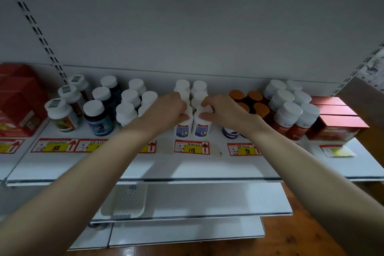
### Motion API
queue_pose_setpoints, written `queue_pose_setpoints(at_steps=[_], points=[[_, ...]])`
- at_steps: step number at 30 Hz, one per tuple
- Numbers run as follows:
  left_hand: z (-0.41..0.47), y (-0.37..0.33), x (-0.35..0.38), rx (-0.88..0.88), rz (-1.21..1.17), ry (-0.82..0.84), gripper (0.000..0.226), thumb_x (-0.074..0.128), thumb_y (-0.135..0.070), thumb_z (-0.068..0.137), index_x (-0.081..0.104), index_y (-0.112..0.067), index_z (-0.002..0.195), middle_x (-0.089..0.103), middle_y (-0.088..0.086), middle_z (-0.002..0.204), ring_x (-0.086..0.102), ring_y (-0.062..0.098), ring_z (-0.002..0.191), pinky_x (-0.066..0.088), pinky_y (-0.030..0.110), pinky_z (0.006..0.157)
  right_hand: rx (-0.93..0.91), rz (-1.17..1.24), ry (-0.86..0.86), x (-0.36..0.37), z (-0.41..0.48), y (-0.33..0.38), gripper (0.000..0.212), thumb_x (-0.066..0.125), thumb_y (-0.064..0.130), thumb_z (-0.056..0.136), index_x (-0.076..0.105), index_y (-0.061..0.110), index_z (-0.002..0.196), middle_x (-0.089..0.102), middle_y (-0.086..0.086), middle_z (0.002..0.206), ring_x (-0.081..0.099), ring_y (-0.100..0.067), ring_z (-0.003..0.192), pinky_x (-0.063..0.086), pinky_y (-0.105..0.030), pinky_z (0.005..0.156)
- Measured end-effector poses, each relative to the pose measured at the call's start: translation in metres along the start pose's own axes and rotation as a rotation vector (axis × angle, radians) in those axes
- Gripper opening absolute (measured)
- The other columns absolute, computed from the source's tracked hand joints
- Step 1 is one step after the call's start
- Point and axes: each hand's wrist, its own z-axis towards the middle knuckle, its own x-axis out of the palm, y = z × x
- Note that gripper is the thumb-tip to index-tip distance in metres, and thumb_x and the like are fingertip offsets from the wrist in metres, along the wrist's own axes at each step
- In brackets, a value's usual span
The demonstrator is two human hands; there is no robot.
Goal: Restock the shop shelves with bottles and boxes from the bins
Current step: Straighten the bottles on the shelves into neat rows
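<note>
Shelf [207, 166], upper tier.
Far left: red boxes [18, 102], print illegible.
Price tag "88" [55, 146].
Centre: left hand [168, 110] gripping white-capped bottle [184, 125], blue label unreadable.
Right hand [224, 110] gripping twin bottle [201, 125] just beside it, both behind tag "118" [192, 147].
Tag "98" [243, 149].
Orange-capped bottles [249, 100].

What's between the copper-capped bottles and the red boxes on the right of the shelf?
In the head view, a cluster of white-capped bottles with red labels stands between the copper-capped bottles and the red boxes.
</note>
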Motion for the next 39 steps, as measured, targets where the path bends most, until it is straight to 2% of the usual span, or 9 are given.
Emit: queue_pose_setpoints(at_steps=[5,7,11,15,21,24,28,31,39], points=[[-0.003,0.002,0.005,0.003,-0.056,-0.019,0.030,0.056,-0.029,0.090,0.064,-0.001,0.096,0.057,0.016,0.103,0.054,0.031,0.095,0.043,0.041,0.082,-0.006,0.011,0.011,0.002,0.001,-0.002,0.044,0.055,0.028,0.091,0.048,0.006,0.128,0.056,-0.013,0.125,0.053,-0.025,0.111,0.041,-0.027,0.083],[-0.004,0.005,0.001,-0.005,-0.160,-0.043,0.031,0.058,-0.028,0.089,0.066,0.001,0.098,0.059,0.018,0.101,0.055,0.031,0.092,0.043,0.040,0.081,0.000,0.043,0.022,-0.001,0.000,-0.005,0.045,0.056,0.031,0.090,0.049,0.008,0.128,0.055,-0.011,0.125,0.053,-0.023,0.111,0.040,-0.025,0.081],[0.009,0.024,-0.017,-0.083,-0.256,-0.156,0.031,0.054,-0.017,0.092,0.061,-0.001,0.118,0.061,0.021,0.114,0.055,0.033,0.103,0.037,0.029,0.087,0.073,0.163,-0.062,-0.020,0.011,-0.009,0.038,0.056,0.029,0.091,0.054,0.010,0.125,0.057,-0.009,0.124,0.055,-0.021,0.109,0.042,-0.026,0.088],[0.030,0.041,-0.020,-0.078,-0.229,-0.011,0.043,0.059,-0.014,0.089,0.051,-0.004,0.130,0.052,0.018,0.130,0.049,0.029,0.117,0.031,0.024,0.094,0.065,0.104,-0.039,-0.027,0.035,-0.011,0.036,0.058,0.025,0.090,0.056,0.007,0.121,0.057,-0.013,0.122,0.054,-0.024,0.109,0.040,-0.026,0.089],[0.041,0.037,-0.014,-0.072,-0.239,0.172,0.054,0.063,-0.015,0.087,0.043,-0.010,0.137,0.044,0.013,0.138,0.046,0.026,0.121,0.033,0.027,0.098,0.082,0.048,0.063,-0.021,0.061,-0.007,0.042,0.063,0.032,0.086,0.057,0.008,0.119,0.055,-0.011,0.125,0.052,-0.024,0.112,0.035,-0.021,0.081],[0.044,0.036,-0.011,-0.075,-0.232,0.173,0.052,0.061,-0.014,0.088,0.043,-0.010,0.137,0.047,0.015,0.134,0.049,0.027,0.118,0.035,0.028,0.099,0.073,0.025,0.081,-0.017,0.067,-0.007,0.040,0.065,0.029,0.084,0.058,0.006,0.117,0.056,-0.011,0.124,0.053,-0.024,0.111,0.039,-0.024,0.081],[0.049,0.035,-0.010,-0.059,-0.195,0.151,0.047,0.058,-0.016,0.089,0.046,-0.009,0.135,0.053,0.015,0.128,0.051,0.026,0.113,0.033,0.023,0.091,0.067,0.014,0.067,-0.016,0.069,-0.011,0.037,0.066,0.026,0.084,0.059,0.005,0.114,0.056,-0.011,0.122,0.054,-0.024,0.109,0.038,-0.024,0.079],[0.051,0.032,-0.009,-0.049,-0.211,0.136,0.046,0.059,-0.013,0.089,0.048,-0.007,0.133,0.052,0.014,0.131,0.051,0.026,0.116,0.034,0.026,0.096,0.070,0.003,0.059,-0.015,0.070,-0.016,0.037,0.067,0.026,0.083,0.060,0.005,0.112,0.057,-0.012,0.120,0.054,-0.025,0.107,0.038,-0.025,0.079],[0.053,0.035,-0.008,-0.023,-0.216,0.153,0.046,0.060,-0.012,0.088,0.048,-0.006,0.133,0.052,0.015,0.129,0.051,0.027,0.114,0.034,0.022,0.091,0.060,0.030,0.047,-0.015,0.070,-0.017,0.038,0.066,0.027,0.084,0.060,0.005,0.114,0.056,-0.011,0.121,0.053,-0.023,0.109,0.034,-0.020,0.075]])
